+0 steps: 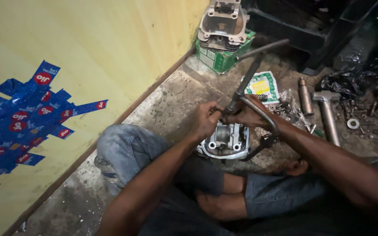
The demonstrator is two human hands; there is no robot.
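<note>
The person is sitting on the concrete floor (171, 102) and working a C-shaped clamp tool (259, 118) over a small silver engine cylinder head (226, 142), which is lying on the floor between the knees, just below both hands. The left hand (206, 119) is closing its grip around the tool's shaft where it meets the head, fingers curled together on it; the right hand (246, 114) is wrapping clamped on the same shaft from the 3 o'clock side, the curved frame looping down past the wrist. The T-handle (259, 49) is rising toward 12 o'clock. By my judgement the tool is being seated and pressed onto the head (likely on a valve spring, though the contact point is hidden); the next move would call for steady downward pressure with the head kept from sliding. A second cylinder head (223, 22) is sitting on a green box (218, 57) at 12 o'clock, a hammer (327, 109) and loose washers (364, 116) at 3 o'clock.
</note>
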